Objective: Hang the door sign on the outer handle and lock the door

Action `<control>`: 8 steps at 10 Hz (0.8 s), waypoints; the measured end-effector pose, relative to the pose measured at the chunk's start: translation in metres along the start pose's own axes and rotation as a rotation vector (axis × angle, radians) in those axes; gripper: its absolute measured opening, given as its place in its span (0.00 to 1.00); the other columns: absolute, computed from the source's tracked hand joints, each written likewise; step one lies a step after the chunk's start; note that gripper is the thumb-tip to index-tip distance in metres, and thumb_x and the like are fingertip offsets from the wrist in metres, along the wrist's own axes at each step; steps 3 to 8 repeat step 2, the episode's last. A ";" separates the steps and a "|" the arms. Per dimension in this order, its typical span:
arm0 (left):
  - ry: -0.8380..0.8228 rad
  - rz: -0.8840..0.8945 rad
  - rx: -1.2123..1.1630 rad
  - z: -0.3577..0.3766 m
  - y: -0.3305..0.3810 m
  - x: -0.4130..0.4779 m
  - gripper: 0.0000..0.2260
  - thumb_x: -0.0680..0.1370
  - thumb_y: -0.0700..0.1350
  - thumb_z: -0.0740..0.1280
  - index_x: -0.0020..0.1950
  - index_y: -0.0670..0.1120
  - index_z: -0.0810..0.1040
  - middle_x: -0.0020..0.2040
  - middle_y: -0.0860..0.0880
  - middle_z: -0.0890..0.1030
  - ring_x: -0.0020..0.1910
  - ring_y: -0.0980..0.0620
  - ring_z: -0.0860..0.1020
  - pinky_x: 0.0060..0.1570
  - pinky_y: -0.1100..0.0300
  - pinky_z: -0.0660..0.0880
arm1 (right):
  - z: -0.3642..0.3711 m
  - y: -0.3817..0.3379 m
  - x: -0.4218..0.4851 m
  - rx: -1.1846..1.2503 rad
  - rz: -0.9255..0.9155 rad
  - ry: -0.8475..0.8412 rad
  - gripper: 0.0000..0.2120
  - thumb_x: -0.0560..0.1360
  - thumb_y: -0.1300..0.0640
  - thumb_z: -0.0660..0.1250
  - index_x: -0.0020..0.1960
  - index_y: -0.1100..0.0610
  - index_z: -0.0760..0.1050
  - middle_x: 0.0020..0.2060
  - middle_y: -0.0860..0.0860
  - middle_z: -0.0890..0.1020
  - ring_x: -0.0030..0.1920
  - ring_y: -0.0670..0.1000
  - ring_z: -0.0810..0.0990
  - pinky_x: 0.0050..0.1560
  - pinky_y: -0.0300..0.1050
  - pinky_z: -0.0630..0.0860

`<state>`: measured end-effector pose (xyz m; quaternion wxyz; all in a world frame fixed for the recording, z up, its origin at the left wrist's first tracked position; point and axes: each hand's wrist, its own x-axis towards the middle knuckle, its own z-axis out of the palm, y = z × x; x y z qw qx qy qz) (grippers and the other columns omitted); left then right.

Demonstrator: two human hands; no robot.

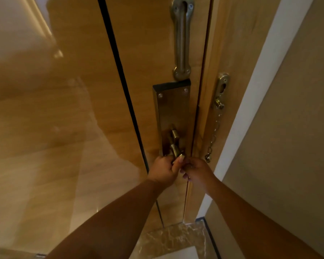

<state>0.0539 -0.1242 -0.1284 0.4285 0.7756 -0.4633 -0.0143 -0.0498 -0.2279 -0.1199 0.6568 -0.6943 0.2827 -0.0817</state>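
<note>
The left hand (164, 170) is clenched around the brass handle (174, 146) on the door (101, 90); the right hand (196, 170) touches it, fingers curled, grasp unclear; no sign visible.

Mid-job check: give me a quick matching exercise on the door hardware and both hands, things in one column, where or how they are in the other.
Things:
1. brass security chain
2. long metal slide rail
3. left hand
4. right hand

Places or states:
A. screwed upright to the door above the brushed metal lock plate
B. hanging loose from its bracket on the wooden door frame
C. at the door's edge, fingers curled
D. closed around the brass lever handle

Pairs: 1-B, 2-A, 3-D, 4-C
</note>
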 end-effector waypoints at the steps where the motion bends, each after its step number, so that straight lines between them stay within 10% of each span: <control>1: -0.027 -0.071 0.083 0.001 0.010 -0.003 0.20 0.77 0.58 0.55 0.30 0.48 0.69 0.26 0.44 0.73 0.29 0.41 0.75 0.31 0.57 0.61 | -0.007 0.005 -0.022 -0.137 -0.035 0.005 0.10 0.72 0.58 0.66 0.37 0.43 0.79 0.38 0.48 0.81 0.39 0.48 0.80 0.35 0.38 0.76; 8: -0.105 -0.151 0.258 -0.013 0.019 0.000 0.24 0.77 0.65 0.52 0.36 0.47 0.72 0.33 0.43 0.75 0.35 0.39 0.76 0.32 0.56 0.64 | -0.021 -0.003 -0.053 -0.256 -0.102 0.037 0.08 0.71 0.53 0.66 0.37 0.40 0.77 0.41 0.44 0.80 0.44 0.48 0.80 0.46 0.46 0.78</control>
